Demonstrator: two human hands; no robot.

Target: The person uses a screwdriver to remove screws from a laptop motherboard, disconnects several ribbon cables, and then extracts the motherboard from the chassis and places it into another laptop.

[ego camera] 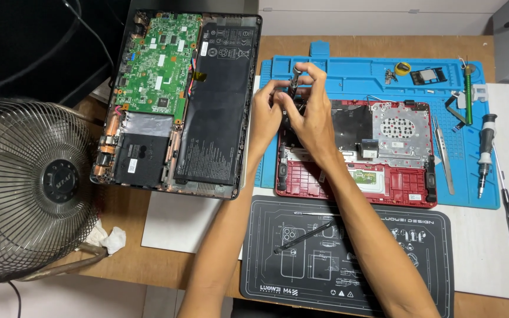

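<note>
A red laptop shell (354,182) lies opened on a blue work mat (349,68), its keyboard back and a silver plate showing. Over the shell's upper left corner, my right hand (310,112) grips a small screwdriver (296,75) upright by its shaft. My left hand (264,115) is closed on the same tool from the left, fingers pinched just below its silver cap. What the tip touches is hidden behind my fingers.
A second opened laptop (181,100) with green board and black battery lies to the left. A metal fan (30,188) stands at far left. A black mat (349,253) with a thin pry tool (304,235) lies near me. Tweezers (443,156) and two screwdrivers (485,156) rest at right.
</note>
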